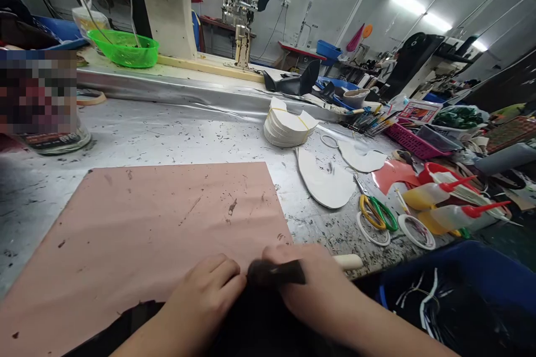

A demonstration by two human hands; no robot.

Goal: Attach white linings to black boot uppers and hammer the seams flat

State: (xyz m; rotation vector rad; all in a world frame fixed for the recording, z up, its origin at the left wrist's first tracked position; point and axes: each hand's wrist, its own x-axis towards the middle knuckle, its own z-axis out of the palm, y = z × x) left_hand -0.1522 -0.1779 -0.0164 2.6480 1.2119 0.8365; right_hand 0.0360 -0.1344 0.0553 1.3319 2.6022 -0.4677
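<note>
From my remote station I read both hands at the near edge of the pink mat (159, 223). The left hand (205, 290) is curled, knuckles up, with its fingertips against the left end of the black strip (276, 273); I cannot tell whether it actually clamps the strip. The right hand (312, 290) is closed on the strip, which lies across its fingers just past the mat's near right corner. The strip runs roughly level between the two hands, over a mass of dark fabric (259, 323) that overlaps the mat's near edge. A cream handle (349, 261) sticks out beyond the right hand, just off the mat's near right corner. To the right of the mat lie a white sole-shaped piece (326, 178) and the scissors (377, 212), with the glue bottles (435, 194) farther right. Beyond the mat's far right corner sits a banded stack of white pieces (287, 122).
</note>
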